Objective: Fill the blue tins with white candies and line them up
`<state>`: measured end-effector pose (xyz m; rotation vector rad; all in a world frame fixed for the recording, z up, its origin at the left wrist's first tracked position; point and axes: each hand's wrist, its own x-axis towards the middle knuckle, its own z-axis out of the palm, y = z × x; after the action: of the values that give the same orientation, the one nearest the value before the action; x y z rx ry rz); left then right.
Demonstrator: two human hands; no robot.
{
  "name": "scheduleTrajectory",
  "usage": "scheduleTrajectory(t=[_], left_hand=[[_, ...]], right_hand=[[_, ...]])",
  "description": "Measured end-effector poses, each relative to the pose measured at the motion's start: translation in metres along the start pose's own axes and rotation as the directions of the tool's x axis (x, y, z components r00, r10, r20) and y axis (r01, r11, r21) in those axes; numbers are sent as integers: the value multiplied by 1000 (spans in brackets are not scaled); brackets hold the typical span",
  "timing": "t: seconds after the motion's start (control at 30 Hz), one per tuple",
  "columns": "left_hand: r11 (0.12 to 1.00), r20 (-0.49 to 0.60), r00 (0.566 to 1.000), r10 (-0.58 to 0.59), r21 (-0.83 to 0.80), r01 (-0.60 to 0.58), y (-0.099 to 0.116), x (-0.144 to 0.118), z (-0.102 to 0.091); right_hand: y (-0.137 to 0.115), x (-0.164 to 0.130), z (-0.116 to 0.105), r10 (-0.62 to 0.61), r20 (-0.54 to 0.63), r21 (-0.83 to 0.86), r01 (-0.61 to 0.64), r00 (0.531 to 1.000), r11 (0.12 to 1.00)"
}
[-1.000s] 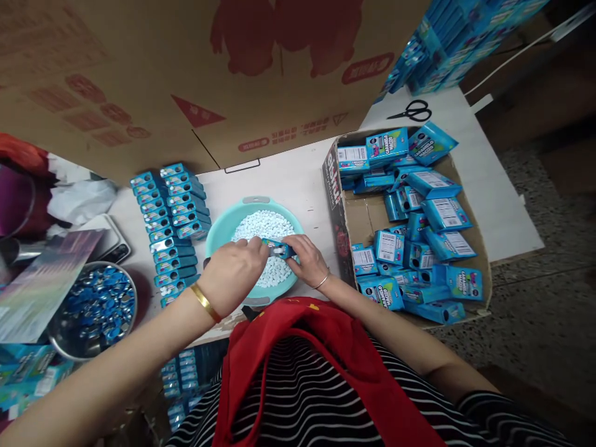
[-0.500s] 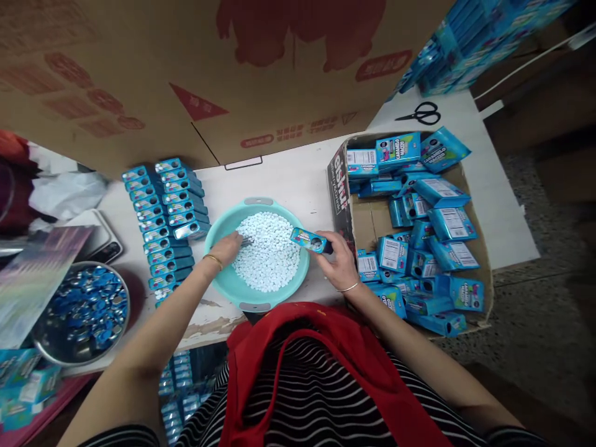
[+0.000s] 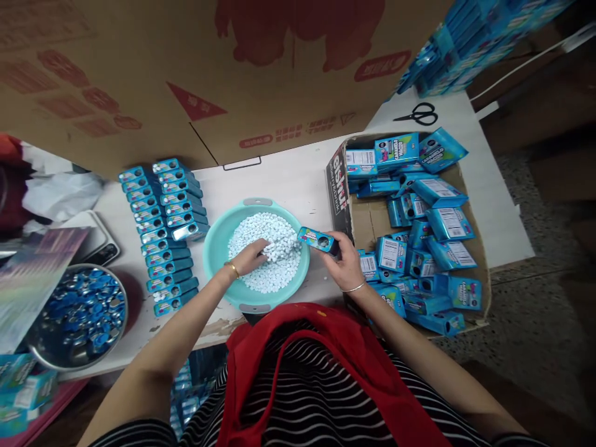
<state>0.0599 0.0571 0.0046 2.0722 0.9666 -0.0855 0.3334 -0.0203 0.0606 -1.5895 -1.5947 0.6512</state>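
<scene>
1. The left hand [image 3: 251, 256] dug into the white candies [image 3: 274, 248] in the bowl [image 3: 218, 248], mid frame; its grip was curled on them.
2. The right hand [image 3: 344, 264] gripped a small blue box [image 3: 318, 239] over the bowl's right rim.

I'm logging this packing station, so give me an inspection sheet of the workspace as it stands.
Surface: white table, chipped at the near edge.
Job's things: teal basin of white tablets; small blue box.
Clutter: rows of blue boxes; carton of blue packs; metal bowl of blue caps; scissors.
Hands: left hand in the tablets; right hand holds the small blue box.
Cables: nothing seen.
Surroundings: big cardboard sheet behind; speckled floor.
</scene>
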Motion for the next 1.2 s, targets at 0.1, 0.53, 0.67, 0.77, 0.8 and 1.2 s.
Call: scheduleTrajectory(t=[0.1,0.53,0.67,0.77,0.8,1.2], left_hand=[[996,-98,992,75,-49,-80,16,-25,-27],[901,74,997,-27,433,-8,129,-67,-114],[760,126,974,-187,647,62,168,-65,-117],[699,129,970,-207,713,54,190,-64,-116],[695,122,973,-195,717,50,193,-64,-116],[967,-148,973,175,213,-141,104,-49,-87]], right_hand=[[-3,0,1,-33,4,-12,33,999,999],[-29,-2,41,-260,151,20,260,954,965],[-32,-8,49,-285,172,44,281,943,959],[-31,-12,53,-294,170,70,286,940,956],[-30,-13,54,-289,171,78,280,942,957],[-43,-2,45,-234,249,212,183,940,960]])
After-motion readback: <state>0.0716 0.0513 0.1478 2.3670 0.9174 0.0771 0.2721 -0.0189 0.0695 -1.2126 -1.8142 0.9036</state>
